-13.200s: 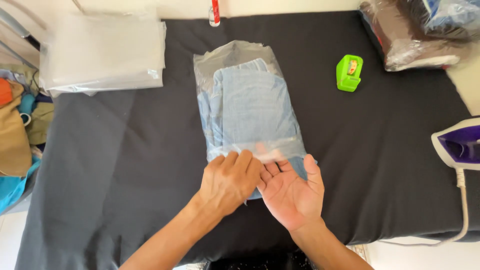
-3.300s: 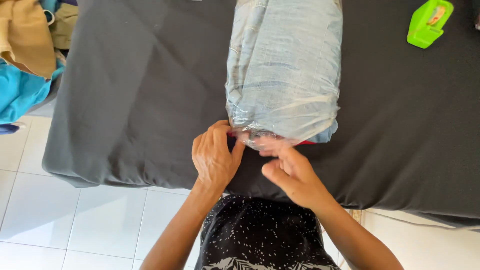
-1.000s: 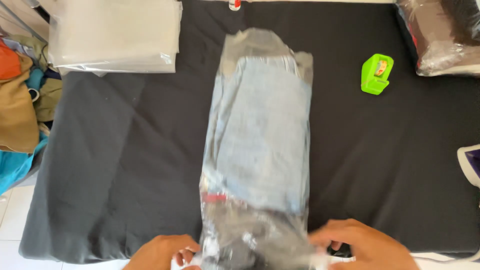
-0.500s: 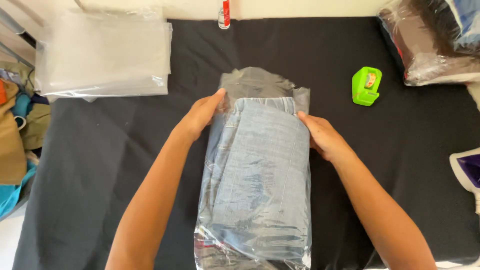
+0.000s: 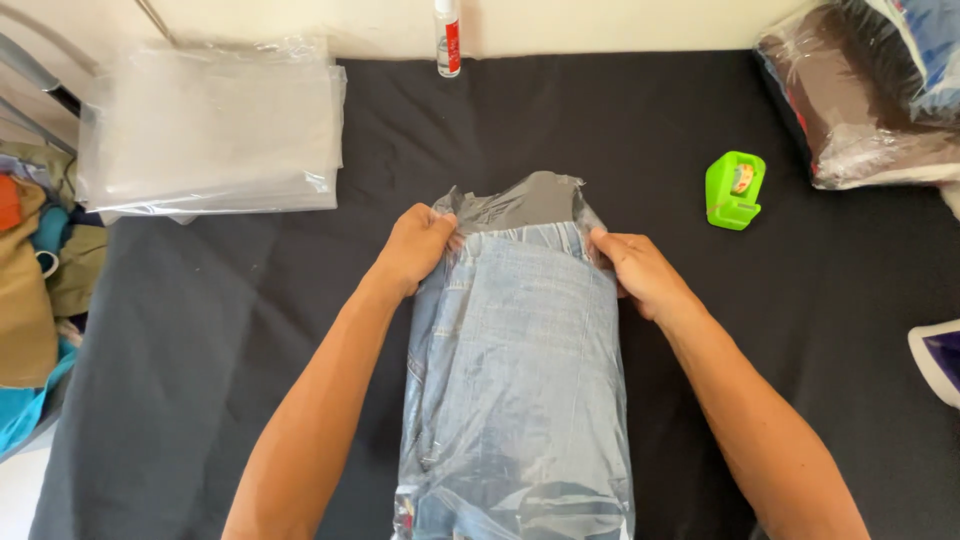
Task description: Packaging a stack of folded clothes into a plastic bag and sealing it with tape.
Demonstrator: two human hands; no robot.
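A person's left hand (image 5: pixel 418 245) and right hand (image 5: pixel 635 270) gripped the far corners of a clear plastic bag (image 5: pixel 520 205) holding folded light-blue jeans (image 5: pixel 520 370), which lay lengthwise down the middle of a worktop (image 5: pixel 250 330) covered in dark cloth. Each hand was closed on the plastic, the left pinching the bag's left side just beside the jeans' top edge, the right pinching the opposite side. Beyond the denim, the bag's empty end lay crumpled and flat against the dark cloth. The bag's near end ran out of the bottom of the view, so its lower edge could not be seen.

Open dark cloth lay on both sides of the bag and between its far end and the pale wall. A stack of empty clear bags (image 5: pixel 215 125) sat at the far left corner, its left edge overhanging the worktop, well apart from the left hand. A white bottle with a red label (image 5: pixel 448 38) stood at the far edge against the wall. A green tape dispenser (image 5: pixel 735 190) stood to the right of the bag, near but apart from the right hand. Bagged garments (image 5: pixel 860 110) were piled at the far right corner, and loose clothes (image 5: pixel 35 300) hung off the left side.
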